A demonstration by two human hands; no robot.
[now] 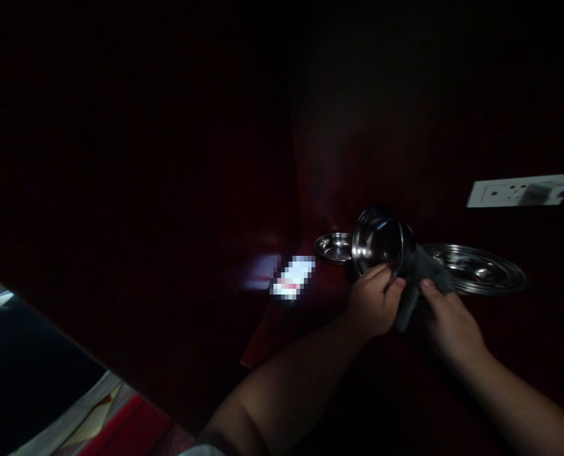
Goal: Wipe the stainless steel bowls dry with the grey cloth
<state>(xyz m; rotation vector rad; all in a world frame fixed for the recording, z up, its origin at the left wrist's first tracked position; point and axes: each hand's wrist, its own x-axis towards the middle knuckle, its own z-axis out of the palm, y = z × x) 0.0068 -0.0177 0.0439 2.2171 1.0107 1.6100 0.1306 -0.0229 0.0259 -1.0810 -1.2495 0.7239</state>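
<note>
The scene is very dark. My left hand (373,304) is closed round the rim of a shiny steel bowl (377,244), held tilted with its mouth towards me. My right hand (448,320) presses a dark grey cloth (422,278) against the bowl's outer side, fingers wrapped on the cloth. Both hands hover just above a dark red tabletop (310,316).
A small steel dish (334,247) lies behind the bowl to the left, and a large steel plate (481,269) lies to the right. A white blurred card (292,277) rests on the table. A white socket strip (519,190) sits on the wall. Patterned floor (96,418) shows at lower left.
</note>
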